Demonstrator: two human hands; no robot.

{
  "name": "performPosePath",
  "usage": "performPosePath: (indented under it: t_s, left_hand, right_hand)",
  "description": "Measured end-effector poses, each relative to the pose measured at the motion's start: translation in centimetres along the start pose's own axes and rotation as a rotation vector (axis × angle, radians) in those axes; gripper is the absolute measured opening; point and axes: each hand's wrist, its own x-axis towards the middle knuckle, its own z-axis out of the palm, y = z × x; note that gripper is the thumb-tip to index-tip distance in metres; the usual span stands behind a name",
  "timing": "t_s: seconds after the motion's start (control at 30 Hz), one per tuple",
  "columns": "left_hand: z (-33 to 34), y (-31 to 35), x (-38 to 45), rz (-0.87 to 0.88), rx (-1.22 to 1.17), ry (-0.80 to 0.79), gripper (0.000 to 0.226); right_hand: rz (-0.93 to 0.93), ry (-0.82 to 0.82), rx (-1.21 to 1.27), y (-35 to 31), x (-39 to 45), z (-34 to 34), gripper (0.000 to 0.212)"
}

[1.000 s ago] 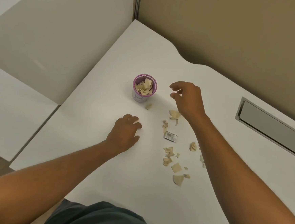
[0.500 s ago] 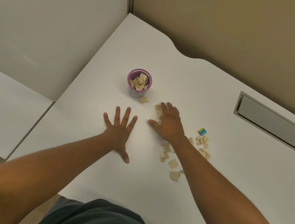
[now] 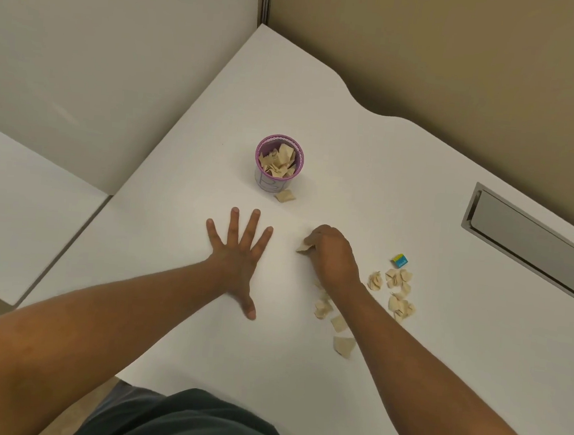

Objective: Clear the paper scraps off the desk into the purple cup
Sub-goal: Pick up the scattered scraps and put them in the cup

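Bare desk (image 3: pixel 369 162) is seen around the purple cup (image 3: pixel 279 163) on its far, left and right sides. On its near right, one scrap (image 3: pixel 285 195) lies against the base. The near-left approach is occupied by the flat left hand (image 3: pixel 237 258). Between that and the curled right hand (image 3: pixel 332 257) an open lane is left.

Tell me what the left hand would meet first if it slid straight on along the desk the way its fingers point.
Flat on the white desk, the left hand points its middle fingers toward the purple cup of paper scraps. Bare desk lies between, so probably the cup's base; the loose beige scrap beside it sits slightly right of that line.
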Motion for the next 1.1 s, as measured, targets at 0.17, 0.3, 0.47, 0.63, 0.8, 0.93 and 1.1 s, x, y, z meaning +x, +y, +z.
performPosePath:
  t_s: [0.17,0.3,0.47,0.63,0.8,0.93,1.1]
  left_hand:
    - [0.0,0.0,0.1,-0.006,0.017,0.005,0.184]
    - [0.1,-0.2,0.1,0.017,0.006,0.026,0.182]
    - [0.0,-0.2,-0.3,0.012,0.02,0.027,0.182]
    - [0.1,-0.2,-0.3,0.019,0.034,0.023,0.182]
    - [0.2,-0.1,-0.2,0.02,0.04,0.025,0.183]
    - [0.2,0.0,-0.3,0.016,0.049,0.029,0.182]
    - [0.3,-0.1,-0.1,0.024,0.039,0.032,0.184]
  right_hand:
    - [-0.014,0.333,0.393,-5.8,2.3,-4.8,0.025]
    - [-0.116,0.356,0.416,-9.4,6.9,-8.8,0.028]
    - [-0.148,-0.001,0.021,-11.0,11.6,-10.1,0.032]
    - [-0.166,-0.038,-0.114,-10.5,12.3,-10.7,0.03]
    - [-0.234,-0.08,-0.153,-10.6,11.9,-9.9,0.027]
    - [-0.285,-0.215,-0.19,-10.9,11.2,-9.2,0.029]
    - [-0.247,0.057,-0.007,-9.4,11.0,-11.0,0.028]
